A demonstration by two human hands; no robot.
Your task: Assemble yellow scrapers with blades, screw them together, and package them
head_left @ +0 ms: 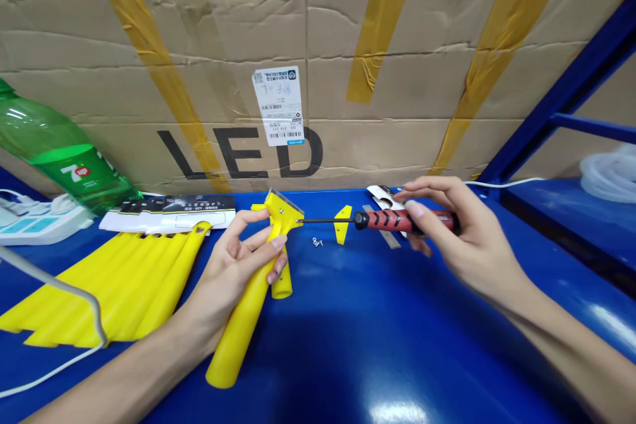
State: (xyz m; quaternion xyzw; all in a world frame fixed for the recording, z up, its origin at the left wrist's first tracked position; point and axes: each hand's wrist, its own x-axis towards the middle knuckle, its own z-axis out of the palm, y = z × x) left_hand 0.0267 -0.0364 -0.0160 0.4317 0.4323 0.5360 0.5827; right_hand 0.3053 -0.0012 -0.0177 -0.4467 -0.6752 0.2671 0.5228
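Observation:
My left hand (253,252) is closed around a yellow scraper (243,324), its head tilted up and its handle slanting toward me. In my right hand (462,232) is a screwdriver (392,219) with a red and black grip, held level. The screwdriver's tip meets the side of the scraper head at a screw. Behind the scraper, another yellow handle part (282,283) lies on the table. Several small screws (317,242) rest under the shaft. A yellow plate with holes (341,230) and a flat metal blade (390,238) lie beyond the screwdriver.
Several yellow handles (119,285) lie in a row at left, below printed packaging cards (169,213). A green bottle (69,152) leans by a white power strip (44,224). A large cardboard box (397,139) stands behind the blue table (377,344). A white cable (94,305) crosses the left side.

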